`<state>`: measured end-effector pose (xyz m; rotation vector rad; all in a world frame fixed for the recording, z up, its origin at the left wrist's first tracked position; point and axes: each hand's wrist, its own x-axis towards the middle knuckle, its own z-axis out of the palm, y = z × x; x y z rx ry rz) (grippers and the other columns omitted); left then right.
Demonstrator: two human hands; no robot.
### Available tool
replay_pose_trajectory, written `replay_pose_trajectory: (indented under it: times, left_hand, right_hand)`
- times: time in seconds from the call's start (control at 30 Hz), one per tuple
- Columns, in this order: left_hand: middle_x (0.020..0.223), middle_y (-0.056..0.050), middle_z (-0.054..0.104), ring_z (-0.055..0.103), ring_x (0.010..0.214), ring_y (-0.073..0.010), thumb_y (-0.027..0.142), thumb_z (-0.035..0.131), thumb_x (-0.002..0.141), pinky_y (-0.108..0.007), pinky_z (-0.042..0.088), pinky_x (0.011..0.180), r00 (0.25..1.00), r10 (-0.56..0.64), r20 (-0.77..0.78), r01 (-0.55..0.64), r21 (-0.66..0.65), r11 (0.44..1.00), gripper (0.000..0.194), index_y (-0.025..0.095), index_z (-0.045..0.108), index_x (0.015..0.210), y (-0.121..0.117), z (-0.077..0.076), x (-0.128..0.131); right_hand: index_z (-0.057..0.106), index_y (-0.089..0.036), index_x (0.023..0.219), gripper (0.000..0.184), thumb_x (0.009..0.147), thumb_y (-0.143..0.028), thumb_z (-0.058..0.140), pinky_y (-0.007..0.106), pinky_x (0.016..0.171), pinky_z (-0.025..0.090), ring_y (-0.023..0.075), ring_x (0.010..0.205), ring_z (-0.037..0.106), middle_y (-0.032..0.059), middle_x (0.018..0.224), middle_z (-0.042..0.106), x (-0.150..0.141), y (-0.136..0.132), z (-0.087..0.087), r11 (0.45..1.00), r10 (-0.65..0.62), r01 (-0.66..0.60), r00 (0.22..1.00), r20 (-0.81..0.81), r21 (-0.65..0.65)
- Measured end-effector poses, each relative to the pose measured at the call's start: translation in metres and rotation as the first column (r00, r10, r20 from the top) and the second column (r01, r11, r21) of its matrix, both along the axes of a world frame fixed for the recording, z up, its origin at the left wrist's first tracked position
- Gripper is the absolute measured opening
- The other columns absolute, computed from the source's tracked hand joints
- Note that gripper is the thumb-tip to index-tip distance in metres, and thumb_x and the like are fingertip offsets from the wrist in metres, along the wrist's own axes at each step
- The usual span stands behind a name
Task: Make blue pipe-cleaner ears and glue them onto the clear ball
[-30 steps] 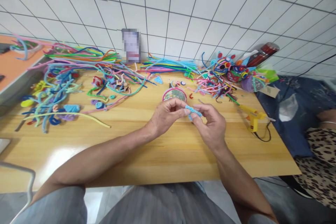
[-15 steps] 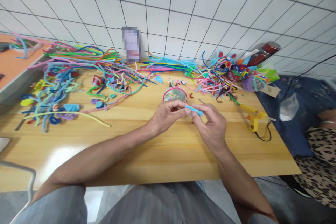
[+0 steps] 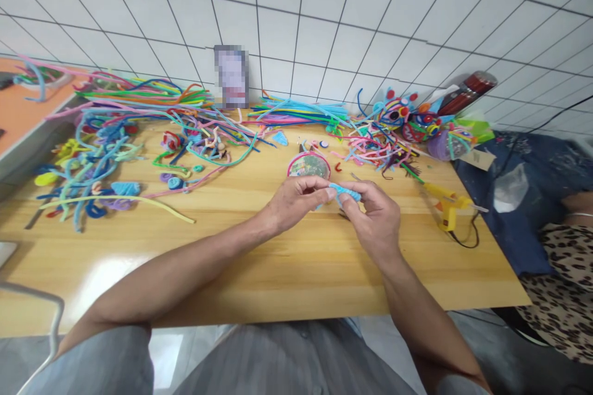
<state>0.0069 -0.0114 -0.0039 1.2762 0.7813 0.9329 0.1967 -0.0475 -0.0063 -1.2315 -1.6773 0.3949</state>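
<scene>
A light blue coiled pipe cleaner is pinched between my two hands above the middle of the table. My left hand grips its left end with thumb and forefinger. On its right side the thumb and fingers of my right hand press against it, hiding part of it. Just beyond my fingers sits a round pink-rimmed piece with a greenish, patterned middle. A small light blue triangle of the same fuzzy material lies farther back.
Tangled pipe cleaners cover the table's left side, with straight bundles along the tiled wall. A yellow glue gun lies at the right, its cord trailing. Finished colourful figures stand behind it. A person in leopard print sits at the right.
The blue pipe cleaner has turned slightly and shifted a little to the right between my fingers. Both hands keep their pinch; the things on the table stay in place.
</scene>
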Motion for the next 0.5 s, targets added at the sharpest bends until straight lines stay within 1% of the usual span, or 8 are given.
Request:
replay_pose_trajectory:
  times: [0.13, 0.27, 0.37, 0.43, 0.5]
  left_hand:
    - [0.072, 0.0, 0.066, 0.047, 0.064, -0.0101, 0.053, 0.08, 0.082, -0.025, 0.04, 0.063, 0.999, -0.014, -0.041, 0.014, 0.003, 1.0, 0.039, 0.015, 0.079, 0.085, 0.0015, 0.0004, -0.0011]
    - [0.069, 0.0, 0.065, 0.046, 0.063, -0.0098, 0.049, 0.078, 0.081, -0.025, 0.039, 0.061, 0.997, -0.001, -0.077, 0.001, 0.0, 1.0, 0.034, 0.015, 0.076, 0.08, 0.0007, 0.0021, -0.0012]
    - [0.066, 0.001, 0.063, 0.044, 0.061, -0.0097, 0.048, 0.079, 0.08, -0.024, 0.037, 0.059, 0.995, 0.005, -0.096, -0.006, -0.012, 1.0, 0.033, 0.015, 0.075, 0.078, -0.0002, 0.0032, -0.0009]
    - [0.066, 0.001, 0.062, 0.044, 0.061, -0.0097, 0.048, 0.08, 0.078, -0.024, 0.037, 0.059, 0.995, 0.002, -0.097, -0.005, -0.034, 0.999, 0.033, 0.016, 0.075, 0.076, 0.0003, 0.0027, -0.0003]
    - [0.064, 0.001, 0.061, 0.045, 0.061, -0.0106, 0.05, 0.078, 0.078, -0.025, 0.037, 0.059, 0.998, 0.011, -0.07, -0.016, -0.075, 0.997, 0.034, 0.016, 0.074, 0.073, 0.0018, 0.0002, 0.0008]
  right_hand:
    - [0.082, -0.025, 0.106, 0.015, 0.095, -0.029, 0.072, 0.031, 0.071, 0.056, 0.0173, 0.079, 0.07, 0.0013, 0.088, 0.079, 0.0027, 0.0019, -0.0035, 0.99, 0.016, -0.033, 0.992, -0.125, -0.135]
    - [0.081, -0.023, 0.104, 0.017, 0.092, -0.03, 0.072, 0.03, 0.069, 0.056, 0.0177, 0.079, 0.072, 0.002, 0.088, 0.08, 0.0021, 0.0035, -0.0004, 0.975, 0.04, -0.084, 0.978, -0.206, -0.207]
    - [0.08, -0.022, 0.101, 0.016, 0.091, -0.031, 0.072, 0.029, 0.065, 0.055, 0.0177, 0.076, 0.071, 0.0026, 0.085, 0.079, 0.0017, 0.004, 0.0032, 0.969, 0.025, -0.072, 0.979, -0.2, -0.235]
    - [0.079, -0.021, 0.093, 0.013, 0.09, -0.031, 0.073, 0.028, 0.062, 0.052, 0.0168, 0.072, 0.068, 0.0023, 0.081, 0.078, 0.0017, 0.0043, 0.0044, 0.967, 0.02, -0.064, 0.984, -0.178, -0.245]
    - [0.078, -0.021, 0.087, 0.012, 0.089, -0.032, 0.073, 0.027, 0.059, 0.05, 0.0151, 0.067, 0.064, 0.0012, 0.076, 0.075, 0.0013, 0.0049, 0.0039, 0.961, 0.02, -0.075, 0.979, -0.202, -0.265]
